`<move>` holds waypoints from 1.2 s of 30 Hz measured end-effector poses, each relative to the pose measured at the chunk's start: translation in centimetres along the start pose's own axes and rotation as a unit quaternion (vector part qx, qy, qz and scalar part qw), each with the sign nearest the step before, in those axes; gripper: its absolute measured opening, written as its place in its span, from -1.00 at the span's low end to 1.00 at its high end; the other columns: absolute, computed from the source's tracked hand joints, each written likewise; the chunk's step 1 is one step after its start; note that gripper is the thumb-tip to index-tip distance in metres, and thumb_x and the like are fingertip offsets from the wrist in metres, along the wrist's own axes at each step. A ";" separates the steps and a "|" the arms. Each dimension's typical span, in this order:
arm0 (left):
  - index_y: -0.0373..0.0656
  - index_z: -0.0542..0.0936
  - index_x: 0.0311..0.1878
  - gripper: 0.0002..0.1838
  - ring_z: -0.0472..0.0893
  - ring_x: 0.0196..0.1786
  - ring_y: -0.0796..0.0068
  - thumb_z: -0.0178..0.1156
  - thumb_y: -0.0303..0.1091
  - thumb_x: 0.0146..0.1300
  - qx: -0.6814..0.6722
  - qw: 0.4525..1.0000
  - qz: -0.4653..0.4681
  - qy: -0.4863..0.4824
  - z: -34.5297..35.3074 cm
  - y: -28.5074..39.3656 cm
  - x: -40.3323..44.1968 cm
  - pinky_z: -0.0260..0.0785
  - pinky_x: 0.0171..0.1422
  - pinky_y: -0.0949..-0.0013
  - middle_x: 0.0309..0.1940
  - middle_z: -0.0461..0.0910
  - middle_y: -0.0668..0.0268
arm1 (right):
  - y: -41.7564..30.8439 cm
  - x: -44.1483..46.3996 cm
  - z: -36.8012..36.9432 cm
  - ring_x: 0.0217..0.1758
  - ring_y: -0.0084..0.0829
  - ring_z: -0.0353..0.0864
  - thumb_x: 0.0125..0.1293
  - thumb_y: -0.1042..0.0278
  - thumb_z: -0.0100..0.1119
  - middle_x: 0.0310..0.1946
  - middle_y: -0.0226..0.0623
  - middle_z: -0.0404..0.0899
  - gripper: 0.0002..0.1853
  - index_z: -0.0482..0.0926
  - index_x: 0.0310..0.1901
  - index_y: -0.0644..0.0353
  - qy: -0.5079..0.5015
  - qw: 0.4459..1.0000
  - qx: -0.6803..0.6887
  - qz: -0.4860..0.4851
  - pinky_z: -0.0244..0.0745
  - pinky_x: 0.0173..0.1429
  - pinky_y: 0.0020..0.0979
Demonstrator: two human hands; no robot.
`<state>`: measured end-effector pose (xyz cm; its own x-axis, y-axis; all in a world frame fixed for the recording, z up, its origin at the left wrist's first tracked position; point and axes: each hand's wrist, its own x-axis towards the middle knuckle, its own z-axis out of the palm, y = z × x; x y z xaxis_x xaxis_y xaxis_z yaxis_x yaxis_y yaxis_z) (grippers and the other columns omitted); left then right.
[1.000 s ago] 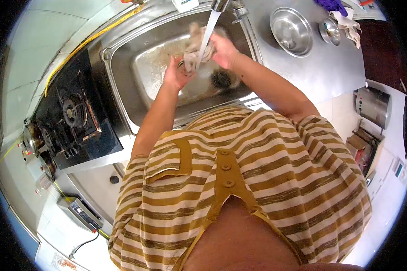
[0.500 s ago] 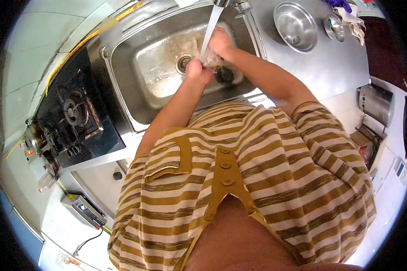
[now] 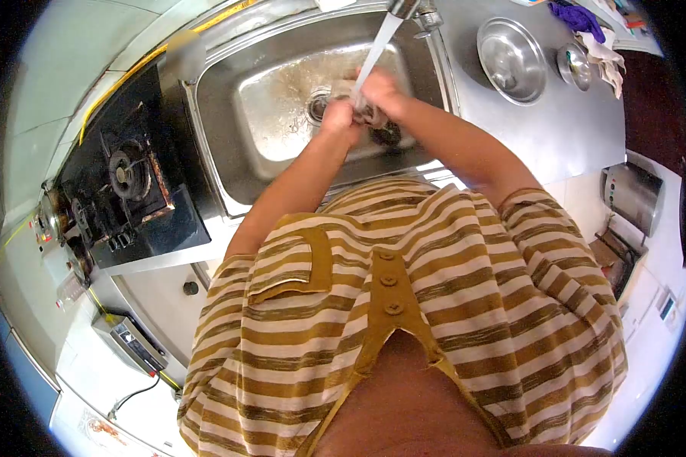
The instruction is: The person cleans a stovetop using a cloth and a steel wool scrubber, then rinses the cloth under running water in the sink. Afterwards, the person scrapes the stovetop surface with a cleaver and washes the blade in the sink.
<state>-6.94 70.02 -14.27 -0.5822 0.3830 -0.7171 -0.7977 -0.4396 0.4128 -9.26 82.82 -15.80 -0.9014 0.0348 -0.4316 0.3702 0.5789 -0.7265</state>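
Both hands are inside the steel sink (image 3: 263,164), under a stream of running water (image 3: 377,52) from the faucet (image 3: 404,7). My left hand (image 3: 338,119) is closed on the near-left part of a wet, pale, crumpled cloth (image 3: 368,116). Gripping its far-right side is my right hand (image 3: 381,91), blurred by motion. Water falls onto the cloth between the hands, and the fingers hide much of it. A dark round object (image 3: 386,134) lies on the sink floor just below the cloth; its kind is unclear. The drain (image 3: 318,108) shows left of my left hand.
On the steel counter (image 3: 503,137) to the right stand a large metal basin (image 3: 511,61) and a small metal bowl (image 3: 574,66). Purple cloth (image 3: 575,19) lies beyond them. A black gas stove (image 3: 129,171) adjoins the sink on the left.
The hands have drawn closer together, and the cloth is bunched tighter between them. The whole view has shifted slightly. Water still runs.
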 end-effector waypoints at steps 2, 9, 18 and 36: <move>-0.22 0.43 0.01 -0.67 0.59 -0.15 0.18 -0.04 -0.56 0.13 0.067 0.995 0.064 0.045 1.3 1.0 -1.9 0.49 -0.05 0.06 -0.20 0.55 0.11 | 2.0 -1.2 -0.9 -0.09 -0.24 0.57 0.39 -0.09 -0.14 -0.23 0.01 0.61 -0.48 0.59 -0.01 0.22 0.016 0.994 0.100 0.047 0.37 0.15 -0.25; -0.23 0.42 0.09 -0.53 0.54 -0.08 0.27 0.20 -0.44 0.06 0.237 0.953 0.186 0.038 3.3 4.7 -5.5 0.43 -0.03 0.17 -0.14 0.55 0.13 | -1.0 -4.2 -2.8 0.30 -0.09 0.32 0.32 -0.33 -0.30 0.27 -0.27 0.35 -0.36 0.32 0.27 -0.12 -0.149 0.717 0.651 0.201 0.16 0.27 0.20; -0.16 0.57 -0.18 -0.83 0.60 -0.18 0.25 0.21 -0.39 0.14 0.276 0.893 0.339 0.106 1.0 3.5 -2.8 0.46 -0.05 0.28 -0.21 0.62 0.24 | 0.0 -0.7 -4.2 -0.04 -0.39 0.59 0.40 0.20 0.01 -0.09 -0.29 0.53 -0.76 0.46 0.01 0.07 -0.003 0.837 0.532 0.128 0.58 -0.04 -0.37; -0.25 0.58 -0.18 -0.68 0.60 -0.36 0.31 -0.06 -0.20 0.34 0.150 0.972 0.116 0.141 5.3 2.0 -3.3 0.50 -0.30 0.26 -0.33 0.61 0.20 | 1.2 2.2 -0.3 0.06 -0.29 0.51 0.27 0.24 0.09 0.07 -0.16 0.49 -0.65 0.53 -0.03 0.31 -0.044 0.999 0.013 -0.009 0.43 0.16 -0.22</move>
<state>-7.43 72.18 -8.11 -0.7188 0.0460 -0.6937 -0.6852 -0.2151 0.6958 -10.93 83.86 -17.45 -0.8857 -0.0475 -0.4618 0.3601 0.5577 -0.7479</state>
